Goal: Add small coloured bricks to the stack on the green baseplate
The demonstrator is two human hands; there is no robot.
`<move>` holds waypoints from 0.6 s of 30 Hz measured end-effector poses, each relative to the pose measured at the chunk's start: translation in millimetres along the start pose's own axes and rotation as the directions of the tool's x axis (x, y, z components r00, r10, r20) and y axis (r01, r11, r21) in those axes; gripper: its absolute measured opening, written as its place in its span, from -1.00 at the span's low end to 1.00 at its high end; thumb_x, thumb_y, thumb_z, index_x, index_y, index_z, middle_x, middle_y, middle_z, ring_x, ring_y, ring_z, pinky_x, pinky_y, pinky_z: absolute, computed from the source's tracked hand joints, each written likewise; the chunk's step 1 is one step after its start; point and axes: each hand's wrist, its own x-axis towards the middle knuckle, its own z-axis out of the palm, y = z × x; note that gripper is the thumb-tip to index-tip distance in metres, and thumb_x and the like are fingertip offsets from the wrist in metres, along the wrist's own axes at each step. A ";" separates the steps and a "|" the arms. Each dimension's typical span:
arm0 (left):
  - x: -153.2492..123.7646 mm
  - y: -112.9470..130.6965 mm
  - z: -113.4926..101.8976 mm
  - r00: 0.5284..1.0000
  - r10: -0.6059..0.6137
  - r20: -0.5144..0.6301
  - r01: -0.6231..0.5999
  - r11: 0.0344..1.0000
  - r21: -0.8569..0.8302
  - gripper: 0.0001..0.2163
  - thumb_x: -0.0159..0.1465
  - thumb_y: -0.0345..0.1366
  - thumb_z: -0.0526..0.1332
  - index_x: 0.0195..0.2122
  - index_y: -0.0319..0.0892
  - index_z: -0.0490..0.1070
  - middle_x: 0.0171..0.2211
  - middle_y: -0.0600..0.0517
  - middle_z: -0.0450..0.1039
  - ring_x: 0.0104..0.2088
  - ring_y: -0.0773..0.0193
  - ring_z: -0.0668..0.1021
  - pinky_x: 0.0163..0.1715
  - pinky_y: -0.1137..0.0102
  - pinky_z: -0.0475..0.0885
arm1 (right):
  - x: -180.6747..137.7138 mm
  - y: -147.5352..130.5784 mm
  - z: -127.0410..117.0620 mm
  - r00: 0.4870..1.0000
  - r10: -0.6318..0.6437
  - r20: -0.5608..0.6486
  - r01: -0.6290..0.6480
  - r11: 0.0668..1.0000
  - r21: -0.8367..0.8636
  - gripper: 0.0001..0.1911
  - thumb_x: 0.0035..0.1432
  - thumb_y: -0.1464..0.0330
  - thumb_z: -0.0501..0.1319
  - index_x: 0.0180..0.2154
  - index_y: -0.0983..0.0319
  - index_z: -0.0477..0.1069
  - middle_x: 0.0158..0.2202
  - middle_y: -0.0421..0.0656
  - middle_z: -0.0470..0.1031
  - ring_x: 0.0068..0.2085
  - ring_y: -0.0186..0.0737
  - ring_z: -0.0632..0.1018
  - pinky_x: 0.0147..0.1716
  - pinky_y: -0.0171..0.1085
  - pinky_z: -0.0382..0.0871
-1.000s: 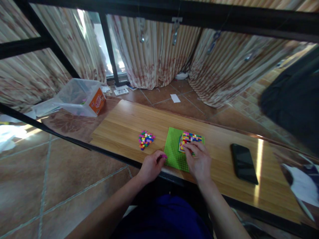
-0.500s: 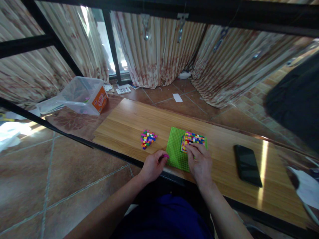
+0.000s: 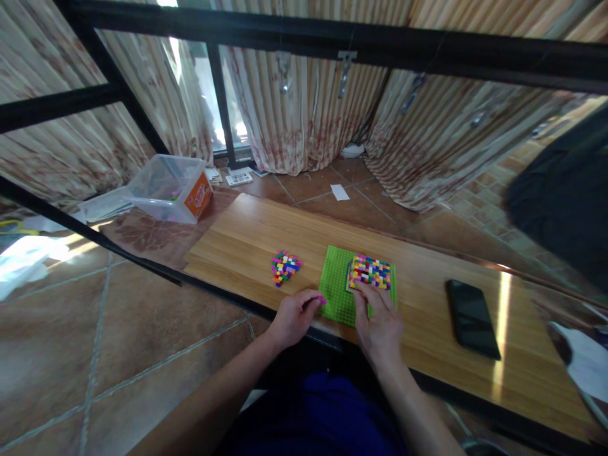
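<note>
A green studded baseplate [image 3: 336, 285] lies on the wooden table. On its right part stands a layered block of multicoloured toy bricks [image 3: 373, 271]. My left hand [image 3: 295, 315] is closed at the plate's left edge, with a small pink toy brick [image 3: 322, 299] pinched between thumb and forefinger. At the near left corner of the brick block is my right hand [image 3: 380, 323], thumb and forefinger drawn together against its side. Whatever those fingertips hold, if anything, is hidden. Left of the plate, loose bricks [image 3: 285, 267] lie in a small spread-out pile.
A black phone [image 3: 472, 318] rests on the right of the table [image 3: 247, 234]. Beyond the table's left end, a clear plastic bin [image 3: 164, 209] with an orange label sits on the floor. Dark metal bars [image 3: 304, 31] cross in front of the curtains.
My right hand's fingertips have shifted from the top left of the brick block to its near edge. The left hand keeps its pinch. The whole view has tilted slightly.
</note>
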 end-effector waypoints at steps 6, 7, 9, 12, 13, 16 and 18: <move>-1.5 -2.1 -0.1 0.999 0.022 0.025 -0.020 0.997 -0.071 -0.76 0.31 -0.23 0.13 -0.10 -0.13 0.52 -0.16 -0.03 0.58 -0.15 0.22 0.57 -0.10 0.36 0.44 | -27.0 -26.6 12.6 0.965 0.092 0.246 -0.153 0.957 0.246 -0.77 0.25 0.33 0.12 -0.13 0.17 0.50 -0.20 -0.08 0.55 -0.17 -0.18 0.55 -0.15 -0.17 0.46; -1.5 -2.2 -0.4 0.999 0.021 0.029 -0.018 0.997 -0.073 -0.76 0.31 -0.23 0.13 -0.09 -0.12 0.52 -0.16 -0.03 0.58 -0.15 0.22 0.57 -0.09 0.35 0.44 | -28.4 -28.2 14.6 0.959 0.113 0.260 -0.186 0.943 0.277 -0.78 0.25 0.33 0.12 -0.13 0.17 0.50 -0.20 -0.08 0.55 -0.17 -0.18 0.55 -0.14 -0.17 0.46; -1.7 -2.4 -0.7 0.999 0.020 0.033 -0.017 0.996 -0.083 -0.76 0.31 -0.23 0.14 -0.09 -0.12 0.53 -0.16 -0.03 0.58 -0.14 0.21 0.57 -0.09 0.34 0.45 | -28.7 -30.0 17.3 0.951 0.159 0.267 -0.243 0.915 0.321 -0.79 0.24 0.32 0.12 -0.15 0.17 0.50 -0.21 -0.08 0.55 -0.17 -0.18 0.56 -0.14 -0.17 0.46; -2.3 -3.0 -0.3 0.999 0.021 0.047 -0.016 0.995 -0.096 -0.76 0.31 -0.23 0.14 -0.09 -0.11 0.53 -0.14 -0.03 0.58 -0.12 0.21 0.57 -0.07 0.33 0.45 | -25.4 -30.8 17.0 0.944 0.197 0.266 -0.289 0.881 0.374 -0.80 0.23 0.30 0.14 -0.21 0.18 0.51 -0.24 -0.10 0.56 -0.20 -0.19 0.57 -0.18 -0.19 0.46; -2.5 -3.0 0.0 0.999 0.019 0.048 -0.015 0.995 -0.094 -0.76 0.30 -0.22 0.14 -0.09 -0.11 0.52 -0.14 -0.03 0.58 -0.12 0.20 0.57 -0.06 0.32 0.45 | -23.9 -30.5 15.6 0.944 0.197 0.264 -0.291 0.875 0.387 -0.80 0.23 0.29 0.14 -0.23 0.18 0.52 -0.26 -0.11 0.56 -0.22 -0.19 0.57 -0.20 -0.20 0.46; -1.4 -0.9 0.4 1.000 0.008 0.005 -0.007 0.996 -0.087 -0.74 0.30 -0.21 0.14 -0.07 -0.14 0.50 -0.14 -0.05 0.57 -0.13 0.20 0.57 -0.09 0.32 0.46 | -18.1 -25.0 6.9 0.954 0.195 0.229 -0.272 0.884 0.380 -0.81 0.22 0.26 0.16 -0.26 0.16 0.52 -0.28 -0.13 0.58 -0.24 -0.19 0.58 -0.23 -0.22 0.46; 3.0 3.2 1.3 0.999 0.004 -0.051 -0.008 0.997 -0.079 -0.74 0.31 -0.22 0.13 -0.05 -0.17 0.47 -0.14 -0.06 0.55 -0.17 0.21 0.57 -0.14 0.34 0.47 | -12.2 -16.1 -2.0 0.963 0.216 0.160 -0.258 0.909 0.328 -0.80 0.21 0.24 0.17 -0.25 0.16 0.52 -0.26 -0.13 0.58 -0.23 -0.19 0.58 -0.21 -0.21 0.46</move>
